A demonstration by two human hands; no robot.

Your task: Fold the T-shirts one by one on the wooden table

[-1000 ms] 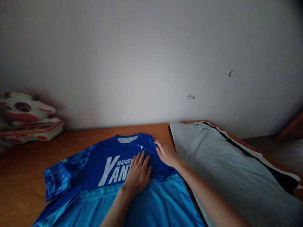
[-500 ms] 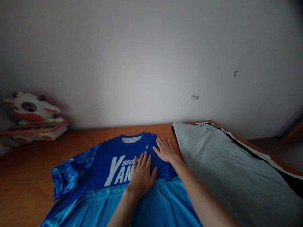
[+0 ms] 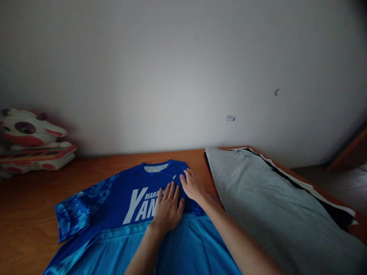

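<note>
Mostly laid out: shirt (image 3: 137, 217) face-up, some creases left. Left hand (image 3: 169, 209) and right hand (image 3: 193, 186) on it, fingers parted, 0 pinching visible.

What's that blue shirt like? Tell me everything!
The shirt looks like shiny cloth, dark blue above and lighter blue below, with big white letters, partly hidden, on its chest. The short sleeve on the picture's left has a swirly pattern. It lies spread on a wooden surface, round neck farthest away, bottom edge out of view. The left hand rests flat on its chest; the right hand is at the other shoulder.
</note>
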